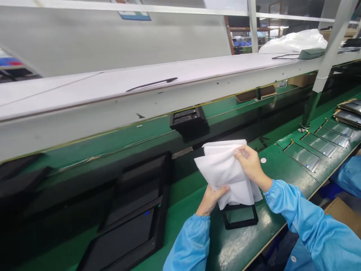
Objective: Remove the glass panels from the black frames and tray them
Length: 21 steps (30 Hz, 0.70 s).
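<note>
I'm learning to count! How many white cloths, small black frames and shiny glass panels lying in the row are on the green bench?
White cloth: 1, gripped by the left hand and the right hand
Small black frame: 1, partly under the cloth
Glass panels in the row: 4, leaving out the stack behind them
Total: 6

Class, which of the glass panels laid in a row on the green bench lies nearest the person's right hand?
The leftmost glass panel, at the row's end closest to the right hand gripping the white cloth; the rest lie farther right.
</note>
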Motion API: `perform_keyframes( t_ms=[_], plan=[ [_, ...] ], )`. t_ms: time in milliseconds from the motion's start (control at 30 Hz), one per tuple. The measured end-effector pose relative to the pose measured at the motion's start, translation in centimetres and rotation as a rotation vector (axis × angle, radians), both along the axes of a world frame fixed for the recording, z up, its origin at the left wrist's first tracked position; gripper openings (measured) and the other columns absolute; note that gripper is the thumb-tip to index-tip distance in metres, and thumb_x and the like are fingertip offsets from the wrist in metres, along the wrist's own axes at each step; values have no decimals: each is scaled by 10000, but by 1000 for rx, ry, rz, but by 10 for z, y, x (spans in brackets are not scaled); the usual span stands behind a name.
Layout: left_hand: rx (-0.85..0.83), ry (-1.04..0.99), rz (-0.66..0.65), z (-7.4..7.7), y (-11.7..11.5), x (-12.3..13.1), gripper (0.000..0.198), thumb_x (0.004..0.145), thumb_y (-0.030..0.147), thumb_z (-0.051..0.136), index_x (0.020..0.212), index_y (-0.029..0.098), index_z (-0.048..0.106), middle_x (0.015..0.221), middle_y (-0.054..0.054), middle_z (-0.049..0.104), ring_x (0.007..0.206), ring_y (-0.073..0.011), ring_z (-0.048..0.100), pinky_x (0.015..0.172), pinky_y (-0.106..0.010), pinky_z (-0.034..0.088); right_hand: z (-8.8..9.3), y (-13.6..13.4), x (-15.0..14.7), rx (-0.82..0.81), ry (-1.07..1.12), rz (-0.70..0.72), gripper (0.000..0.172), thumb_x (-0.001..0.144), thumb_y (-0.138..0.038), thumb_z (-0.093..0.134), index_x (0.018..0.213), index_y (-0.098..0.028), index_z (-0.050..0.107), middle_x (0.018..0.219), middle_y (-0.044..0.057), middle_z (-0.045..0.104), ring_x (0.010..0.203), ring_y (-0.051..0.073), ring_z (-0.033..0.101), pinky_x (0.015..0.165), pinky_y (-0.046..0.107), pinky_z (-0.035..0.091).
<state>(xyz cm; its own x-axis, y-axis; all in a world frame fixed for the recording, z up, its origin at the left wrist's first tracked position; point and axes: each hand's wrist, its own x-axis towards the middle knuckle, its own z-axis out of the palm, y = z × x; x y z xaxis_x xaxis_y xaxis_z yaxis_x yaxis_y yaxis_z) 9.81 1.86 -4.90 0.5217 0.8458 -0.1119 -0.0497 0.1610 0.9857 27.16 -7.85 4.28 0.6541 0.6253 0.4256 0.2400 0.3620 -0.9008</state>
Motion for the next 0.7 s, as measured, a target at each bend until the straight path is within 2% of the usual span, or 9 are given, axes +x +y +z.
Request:
perform_keyframes(
  t_ms=[100, 167, 233, 267, 300, 367, 467, 567, 700],
  plan=[
    [29, -12, 72, 3, 1, 6, 747, 441, 341, 1067, 1101, 154, 772, 1096, -150, 841, 1124, -419, 766, 1011, -502, 637, 0, 2, 4, -35, -89, 36, 237, 977, -444, 667, 1005, -225, 751, 1031, 44, 798, 1008, 235, 759, 955, 358, 595],
    [39, -29, 136, 4, 2, 7, 721, 478, 342, 1055, 1114, 165, 767, 1130, -131, 837, 1209, -413, 733, 1086, -515, 599, 0, 3, 22, -89, -169, 33, 293, 1001, -401, 653, 1237, -244, 729, 1189, 55, 778, 1120, 239, 740, 1020, 367, 579],
    [31, -49, 193, 4, 4, 7, 693, 490, 334, 1046, 1102, 175, 762, 1118, -119, 838, 1246, -406, 715, 1122, -526, 576, -4, 4, 55, -176, -248, -9, 479, 1046, -307, 570, 1523, -259, 554, 1433, 89, 679, 1310, 240, 655, 1140, 396, 516],
    [22, -60, 215, 4, 6, 6, 682, 490, 328, 1042, 1092, 177, 760, 1110, -116, 838, 1255, -404, 711, 1134, -530, 566, -8, 5, 75, -234, -290, -31, 549, 1066, -247, 505, 1611, -248, 448, 1534, 113, 605, 1398, 238, 590, 1201, 417, 467],
    [11, -71, 233, 4, 8, 6, 672, 487, 320, 1038, 1081, 176, 758, 1103, -116, 838, 1260, -403, 709, 1142, -535, 559, -14, 7, 97, -305, -339, -44, 578, 1068, -202, 478, 1641, -222, 404, 1591, 143, 548, 1465, 249, 525, 1253, 449, 409],
    [-12, -93, 265, 4, 13, 4, 655, 485, 307, 1029, 1064, 172, 755, 1093, -120, 836, 1271, -404, 703, 1154, -544, 547, -29, 11, 137, -476, -461, 0, 519, 1057, -208, 572, 1571, -184, 509, 1555, 183, 568, 1448, 301, 533, 1268, 527, 380],
    [-37, -120, 320, 1, 20, 3, 634, 488, 287, 1017, 1051, 172, 749, 1086, -121, 835, 1295, -411, 692, 1176, -556, 527, -55, 22, 174, -703, -669, 120, 450, 1035, -347, 716, 1451, -206, 618, 1521, 137, 593, 1351, 334, 608, 1144, 597, 501],
    [-59, -133, 363, -3, 24, 0, 604, 515, 270, 1005, 1053, 174, 749, 1089, -124, 837, 1309, -417, 687, 1193, -572, 510, -75, 40, 184, -876, -849, 224, 458, 1036, -383, 725, 1445, -206, 619, 1509, 125, 598, 1303, 323, 640, 1077, 570, 559],
    [-80, -148, 399, -9, 32, 1, 576, 563, 244, 987, 1084, 179, 750, 1149, -131, 833, 1349, -409, 669, 1204, -562, 504, -89, 65, 190, -1077, -962, 323, 392, 1046, -379, 713, 1388, -197, 649, 1413, 115, 656, 1196, 282, 692, 1004, 507, 607]
  ],
)
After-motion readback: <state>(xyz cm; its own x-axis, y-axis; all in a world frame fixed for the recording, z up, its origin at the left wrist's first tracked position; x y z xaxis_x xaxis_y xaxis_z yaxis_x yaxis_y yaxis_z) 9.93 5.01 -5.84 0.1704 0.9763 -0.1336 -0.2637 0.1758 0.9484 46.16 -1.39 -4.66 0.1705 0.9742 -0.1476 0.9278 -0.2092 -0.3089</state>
